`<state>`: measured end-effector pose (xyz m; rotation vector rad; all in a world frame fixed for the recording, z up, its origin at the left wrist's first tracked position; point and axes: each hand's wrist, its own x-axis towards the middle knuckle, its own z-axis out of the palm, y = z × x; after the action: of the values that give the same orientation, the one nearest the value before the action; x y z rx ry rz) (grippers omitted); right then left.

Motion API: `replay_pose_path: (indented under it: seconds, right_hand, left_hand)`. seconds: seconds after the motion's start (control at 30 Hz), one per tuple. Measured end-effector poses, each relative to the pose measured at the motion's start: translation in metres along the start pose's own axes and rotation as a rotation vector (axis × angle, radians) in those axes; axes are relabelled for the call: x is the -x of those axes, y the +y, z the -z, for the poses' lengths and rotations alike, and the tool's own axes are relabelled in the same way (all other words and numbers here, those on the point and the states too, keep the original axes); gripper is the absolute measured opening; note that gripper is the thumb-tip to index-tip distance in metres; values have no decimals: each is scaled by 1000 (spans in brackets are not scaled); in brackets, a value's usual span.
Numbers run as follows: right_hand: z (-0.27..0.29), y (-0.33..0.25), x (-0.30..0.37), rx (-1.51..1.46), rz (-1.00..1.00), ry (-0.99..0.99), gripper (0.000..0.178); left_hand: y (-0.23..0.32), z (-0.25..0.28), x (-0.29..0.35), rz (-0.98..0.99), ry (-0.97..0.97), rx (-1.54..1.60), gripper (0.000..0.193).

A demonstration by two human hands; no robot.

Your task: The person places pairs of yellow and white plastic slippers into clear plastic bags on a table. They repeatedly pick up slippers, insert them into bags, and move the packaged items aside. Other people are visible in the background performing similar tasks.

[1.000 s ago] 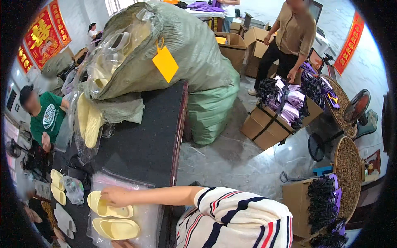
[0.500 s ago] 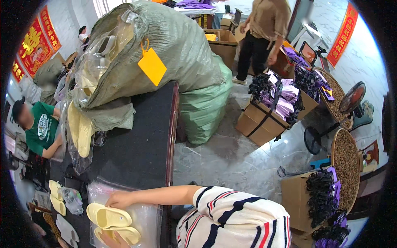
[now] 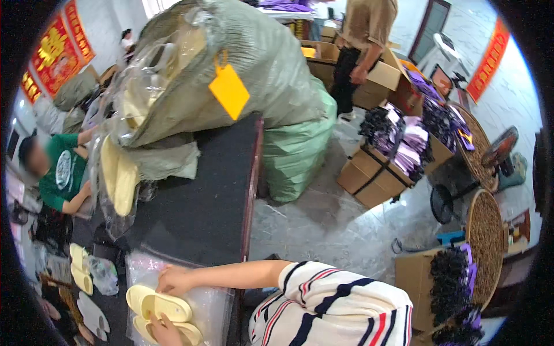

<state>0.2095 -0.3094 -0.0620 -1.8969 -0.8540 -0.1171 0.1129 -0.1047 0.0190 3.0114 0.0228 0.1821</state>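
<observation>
A pair of pale yellow slippers, the far slipper (image 3: 167, 308) and the near slipper (image 3: 186, 333), lies side by side on a stack of clear plastic bags (image 3: 210, 294) on the dark table. My left hand (image 3: 165, 331) comes in from the lower edge, its fingers closed over the near slipper's strap where the two slippers meet. From the right, my right hand (image 3: 175, 280) reaches across with fingers bent down at the far slipper's outer edge. Whether those fingertips pinch the slipper or the plastic beneath is hidden.
A big woven sack (image 3: 259, 69) of bagged slippers covers the table's far end. Left lie another yellow pair (image 3: 81, 268) and a grey pair (image 3: 93, 317). A person in green (image 3: 60, 173) sits across. Cartons (image 3: 372, 176), a fan (image 3: 499, 147) and a standing person (image 3: 363, 34) are beyond.
The whole view has shifted slightly. My right hand's fingers are more bent at the far slipper's edge, and my left hand reaches further over the near slipper. The standing person has moved a little.
</observation>
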Motion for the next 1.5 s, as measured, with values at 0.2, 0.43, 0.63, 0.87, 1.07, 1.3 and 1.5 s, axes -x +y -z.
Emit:
replay_pose_path:
  seconds: [0.2, 0.43, 0.63, 0.87, 1.07, 1.3, 1.5]
  right_hand:
    - [1, 1, 2, -50, 21, 79, 20]
    - [-5, 12, 3, 65, 124, 65, 15]
    - [12, -8, -2, 87, 132, 71, 15]
    - [6, -4, 0, 65, 2, 4, 18]
    - [7, -8, -2, 62, -28, -39, 14]
    - [7, -16, -1, 54, -9, -5, 14]
    - [10, -9, -2, 40, -17, -40, 14]
  left_hand:
    - [-14, -9, -1, 92, 85, 54, 40]
    - [-36, 25, 49, 40, 326, 81, 21]
    - [-128, 25, 110, 365, 348, 8, 14]
    - [-257, 8, 189, 571, 517, 98, 16]
    - [-255, 3, 183, 473, 395, 47, 13]
    - [-234, 11, 185, 493, 634, -85, 12]
    - [-366, 102, 175, 580, 710, -338, 13]
